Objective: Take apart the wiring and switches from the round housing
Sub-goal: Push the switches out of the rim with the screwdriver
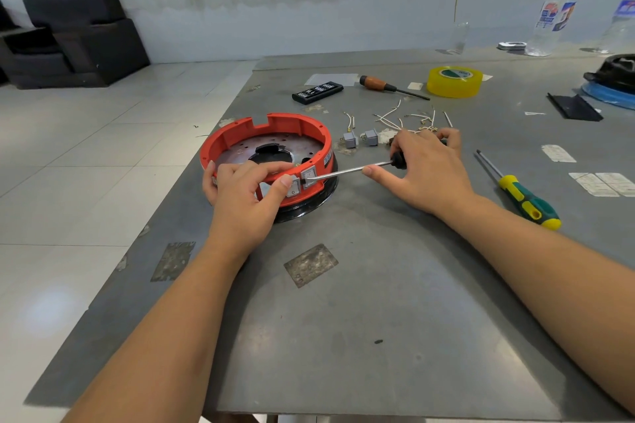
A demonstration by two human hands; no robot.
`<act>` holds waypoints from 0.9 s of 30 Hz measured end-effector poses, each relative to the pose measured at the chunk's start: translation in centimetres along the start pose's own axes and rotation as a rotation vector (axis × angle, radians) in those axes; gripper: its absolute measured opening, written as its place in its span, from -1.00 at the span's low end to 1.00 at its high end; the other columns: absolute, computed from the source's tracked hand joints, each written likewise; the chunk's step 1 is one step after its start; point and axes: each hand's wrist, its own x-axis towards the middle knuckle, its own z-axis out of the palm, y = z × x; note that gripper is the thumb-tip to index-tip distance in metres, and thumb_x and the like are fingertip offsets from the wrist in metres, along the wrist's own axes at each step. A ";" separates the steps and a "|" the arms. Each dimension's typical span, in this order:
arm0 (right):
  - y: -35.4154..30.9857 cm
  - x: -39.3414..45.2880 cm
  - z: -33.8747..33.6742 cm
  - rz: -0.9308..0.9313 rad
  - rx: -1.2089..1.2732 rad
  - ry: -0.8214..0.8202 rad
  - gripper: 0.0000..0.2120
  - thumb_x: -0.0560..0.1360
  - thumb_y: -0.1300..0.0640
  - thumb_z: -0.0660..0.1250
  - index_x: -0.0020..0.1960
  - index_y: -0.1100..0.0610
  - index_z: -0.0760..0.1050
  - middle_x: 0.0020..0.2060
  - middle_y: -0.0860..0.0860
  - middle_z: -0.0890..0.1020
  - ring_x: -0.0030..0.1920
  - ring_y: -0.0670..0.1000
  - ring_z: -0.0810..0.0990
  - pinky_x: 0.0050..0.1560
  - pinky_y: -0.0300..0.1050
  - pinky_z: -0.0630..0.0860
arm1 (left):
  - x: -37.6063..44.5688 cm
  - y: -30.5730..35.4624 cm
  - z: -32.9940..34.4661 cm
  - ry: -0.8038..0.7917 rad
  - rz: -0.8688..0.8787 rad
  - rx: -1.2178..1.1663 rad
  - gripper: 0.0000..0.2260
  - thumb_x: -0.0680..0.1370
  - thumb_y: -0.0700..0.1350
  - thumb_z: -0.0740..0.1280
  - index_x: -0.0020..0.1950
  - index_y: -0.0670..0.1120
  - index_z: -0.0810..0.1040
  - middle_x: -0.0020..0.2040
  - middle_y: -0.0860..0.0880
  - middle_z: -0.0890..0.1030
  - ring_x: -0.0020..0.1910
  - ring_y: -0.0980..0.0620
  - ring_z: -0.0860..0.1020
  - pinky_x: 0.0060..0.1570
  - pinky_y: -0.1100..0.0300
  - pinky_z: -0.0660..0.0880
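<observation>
Two bare hands work at the red round housing point(268, 148), which sits on a black base near the left edge of the grey metal table point(378, 302); the left hand point(247, 192) curls round the near rim of the housing, fingers hooked over the inside and thumb pressed against a grey switch point(294, 186) set in the outer wall; the right hand point(429, 172) grips the black handle of a thin screwdriver point(354, 170), fingers wrapped over it and thumb stretched along the shaft; the tip of that screwdriver touches a second switch point(309, 178), just beside the first one in the wall.

Behind the right hand, two loose grey switches point(360, 138) lie on the table close to the housing, and a scatter of short white wires point(405, 118) lies just beyond them; farther back lie a wooden-handled screwdriver point(388, 86), a black bit case point(318, 92) and a roll of yellow tape point(454, 81); a green and yellow screwdriver point(519, 192) lies to the right of the right forearm; a clear bottle point(553, 21) stands at the far right edge; a dark armchair point(75, 34) stands on the tiled floor to the left.
</observation>
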 end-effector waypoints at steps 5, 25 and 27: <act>0.0 -2.4 -0.8 0.036 -0.109 0.005 -0.36 0.45 -0.61 -0.03 -0.18 -0.05 0.36 -0.35 -0.16 0.41 -0.21 0.00 0.44 0.09 0.08 0.22 | 0.0 -0.1 0.1 0.005 -0.005 0.007 -0.82 0.61 0.20 0.21 0.15 0.36 0.55 -0.02 0.37 0.48 0.29 0.24 0.24 0.59 -0.01 -0.24; -0.9 -0.2 0.4 -0.044 -0.078 -0.058 -0.39 0.46 -0.60 -0.04 -0.14 -0.12 0.47 -0.20 -0.16 0.50 -0.04 -0.04 0.47 0.11 0.07 0.20 | 0.1 0.1 0.1 0.010 -0.006 0.012 -0.83 0.61 0.22 0.22 0.14 0.36 0.55 0.00 0.24 0.54 0.27 0.20 0.26 0.59 -0.04 -0.22; -0.8 0.3 0.8 -0.065 -0.056 -0.059 -0.39 0.46 -0.59 -0.04 -0.15 -0.10 0.46 -0.20 -0.16 0.51 -0.03 -0.04 0.47 0.13 0.08 0.20 | 0.1 0.1 0.1 0.008 -0.010 0.010 -0.84 0.61 0.21 0.21 0.13 0.38 0.54 -0.03 0.28 0.51 0.25 0.23 0.25 0.58 -0.03 -0.22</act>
